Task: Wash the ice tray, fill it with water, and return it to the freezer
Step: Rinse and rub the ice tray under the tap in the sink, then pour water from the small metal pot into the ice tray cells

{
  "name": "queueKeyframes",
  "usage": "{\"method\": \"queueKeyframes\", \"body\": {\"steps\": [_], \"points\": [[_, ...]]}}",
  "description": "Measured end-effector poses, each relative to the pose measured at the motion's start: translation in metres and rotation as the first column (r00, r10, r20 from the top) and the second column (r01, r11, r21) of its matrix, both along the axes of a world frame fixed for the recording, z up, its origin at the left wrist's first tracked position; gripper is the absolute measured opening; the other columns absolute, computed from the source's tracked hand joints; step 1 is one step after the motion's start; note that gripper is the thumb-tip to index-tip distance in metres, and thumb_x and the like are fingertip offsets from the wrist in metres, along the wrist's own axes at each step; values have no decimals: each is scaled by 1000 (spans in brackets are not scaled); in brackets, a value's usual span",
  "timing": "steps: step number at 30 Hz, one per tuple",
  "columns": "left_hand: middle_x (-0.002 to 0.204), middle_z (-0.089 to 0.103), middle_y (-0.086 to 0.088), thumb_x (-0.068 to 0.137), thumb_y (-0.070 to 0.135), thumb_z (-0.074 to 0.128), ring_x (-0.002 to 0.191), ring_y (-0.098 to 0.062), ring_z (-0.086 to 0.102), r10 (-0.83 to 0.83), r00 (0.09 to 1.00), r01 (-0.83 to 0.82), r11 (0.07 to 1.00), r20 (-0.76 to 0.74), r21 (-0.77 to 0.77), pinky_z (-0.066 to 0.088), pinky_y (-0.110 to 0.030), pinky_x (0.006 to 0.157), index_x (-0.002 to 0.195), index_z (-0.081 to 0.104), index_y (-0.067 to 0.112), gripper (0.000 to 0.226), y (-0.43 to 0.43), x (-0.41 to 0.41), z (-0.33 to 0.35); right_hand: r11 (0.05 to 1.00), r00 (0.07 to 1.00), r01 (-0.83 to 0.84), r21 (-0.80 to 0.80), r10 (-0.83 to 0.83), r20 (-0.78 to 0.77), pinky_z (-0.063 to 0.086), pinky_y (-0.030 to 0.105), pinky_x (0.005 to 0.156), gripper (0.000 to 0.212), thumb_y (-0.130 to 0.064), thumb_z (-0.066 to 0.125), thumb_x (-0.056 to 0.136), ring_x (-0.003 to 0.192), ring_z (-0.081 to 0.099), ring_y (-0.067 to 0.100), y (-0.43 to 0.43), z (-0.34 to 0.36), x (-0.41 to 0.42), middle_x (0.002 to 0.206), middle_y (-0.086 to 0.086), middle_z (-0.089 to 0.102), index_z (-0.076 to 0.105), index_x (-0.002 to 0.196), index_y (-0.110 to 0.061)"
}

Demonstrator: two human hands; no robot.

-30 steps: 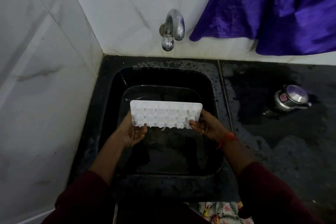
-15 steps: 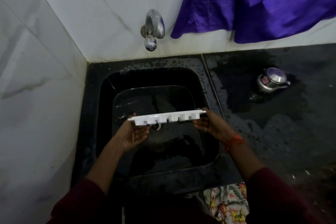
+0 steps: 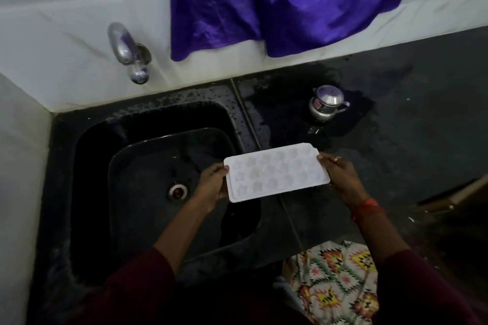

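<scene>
A white ice tray (image 3: 277,172) with star-shaped cells is held level, cells facing up, over the right edge of the black sink (image 3: 87,155) and the counter's inner edge. My left hand (image 3: 212,182) grips its left short end, fingers curled under and thumb on the rim. My right hand (image 3: 336,173) grips the right short end the same way. A chrome tap (image 3: 126,53) sticks out of the white tiled wall above the sink's back left; no water runs from it. The sink drain (image 3: 178,191) is visible left of the tray.
A small steel lidded pot (image 3: 327,103) stands on the wet dark counter (image 3: 396,140) right of the sink. A purple cloth (image 3: 290,0) hangs on the back wall. White tile wall closes off the left side. A wooden edge (image 3: 459,192) shows at far right.
The tray was underside-up over the sink, then tipped edge-on, and is now cells-up. Both hands carried it rightward, from the sink's middle to its right edge.
</scene>
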State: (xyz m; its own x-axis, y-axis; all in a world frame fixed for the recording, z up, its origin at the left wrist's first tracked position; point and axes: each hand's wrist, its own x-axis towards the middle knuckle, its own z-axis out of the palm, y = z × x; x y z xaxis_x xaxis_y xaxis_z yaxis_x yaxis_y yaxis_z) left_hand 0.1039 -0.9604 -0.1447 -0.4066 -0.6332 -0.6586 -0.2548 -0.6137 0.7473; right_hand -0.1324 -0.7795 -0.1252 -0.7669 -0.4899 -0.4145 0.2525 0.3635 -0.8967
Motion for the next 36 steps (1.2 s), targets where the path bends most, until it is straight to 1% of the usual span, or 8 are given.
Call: {"method": "queueKeyframes", "body": {"steps": [3,6,9,14,24,27,31,36], "points": [[107,70,-11,98,12,56,82,-20,67,0,1000,2,999,25,-50,54,-33,64,112,67,12,19,22,-38,-8,998,993,-23,53,29,-114,55,15,64,19,-10,59,97,76,68,1,26,-13,-40,98,4,71,69,113,-3],[107,72,-12,96,11,60,84,-23,69,27,998,-23,997,54,-70,58,-35,66,109,69,11,16,41,-73,-18,987,969,-87,136,115,-218,55,37,92,21,-15,60,96,101,67,19,46,-28,-80,107,3,72,73,113,-10],[93,71,-9,94,4,63,78,-21,69,120,990,-109,986,77,-129,58,-26,53,106,68,6,14,59,-103,-16,965,957,-109,237,167,-239,51,47,99,27,-29,64,91,107,67,20,60,-44,-114,110,-1,73,74,115,-19],[89,71,-10,92,-1,64,73,-19,69,153,977,-117,968,149,-223,59,-26,53,103,69,3,13,66,-133,-20,928,937,-148,343,243,-252,49,32,92,30,-22,62,92,107,65,21,67,-47,-142,111,6,73,72,120,-22],[95,75,-12,88,4,70,80,-27,74,175,951,-122,970,255,-210,62,-37,68,100,74,6,13,60,-143,-32,928,899,-103,358,241,-366,51,28,87,20,-24,64,85,95,70,19,56,-48,-169,98,-3,76,75,102,-26],[91,75,-11,90,10,67,77,-27,74,253,932,-191,951,260,-242,61,-36,62,101,71,6,12,57,-145,-30,981,953,-86,172,131,-271,60,43,80,19,-25,64,89,82,72,19,35,-44,-187,90,-5,73,67,107,-24],[91,73,-11,91,11,63,76,-27,72,318,917,-245,926,242,-288,61,-39,62,94,67,13,5,54,-148,-28,998,981,-35,-44,26,-191,60,33,70,22,-29,58,97,87,67,15,-7,-31,-208,95,-7,64,57,119,-25],[94,74,-14,91,9,61,79,-30,72,316,915,-250,932,251,-263,61,-43,66,92,68,14,8,53,-147,-30,999,992,-35,-17,32,-123,57,28,71,25,-41,55,97,99,62,12,-48,-32,-224,111,4,66,64,109,-21]]}}
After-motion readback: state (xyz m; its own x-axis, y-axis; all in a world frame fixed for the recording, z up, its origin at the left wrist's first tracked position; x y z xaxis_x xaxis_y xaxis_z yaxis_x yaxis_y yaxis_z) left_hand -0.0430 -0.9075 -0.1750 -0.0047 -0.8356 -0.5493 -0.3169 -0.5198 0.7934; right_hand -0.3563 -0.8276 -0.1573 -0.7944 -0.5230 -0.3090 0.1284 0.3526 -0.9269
